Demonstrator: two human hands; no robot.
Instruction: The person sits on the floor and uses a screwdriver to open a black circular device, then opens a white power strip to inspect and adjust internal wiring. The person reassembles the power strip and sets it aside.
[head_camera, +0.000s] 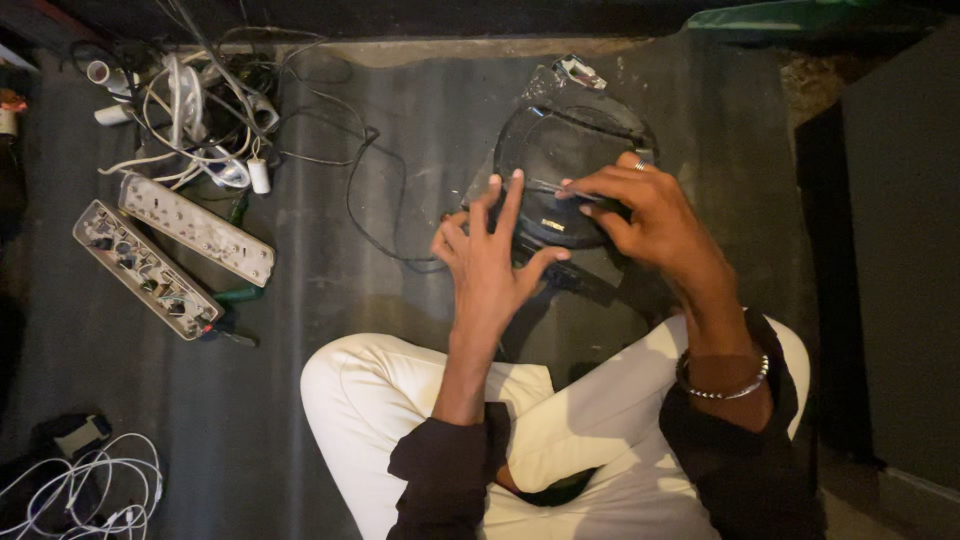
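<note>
A round black appliance (570, 150) with a glossy lid lies on the dark floor mat in front of my crossed legs in white trousers. My left hand (490, 255) rests its spread fingertips on the appliance's near left edge and holds nothing. My right hand (645, 215), with a ring and a bracelet, pinches a thin metal tool (570, 190) lying across the appliance's front. A black cord (375, 210) runs from the appliance off to the left.
Two opened white power strips (170, 245) lie at the left, with a green-handled screwdriver (235, 295) beside them. A tangle of cables and white plugs (200, 110) sits at the upper left. White wires (90, 490) coil at the lower left. A dark panel (900, 250) stands at the right.
</note>
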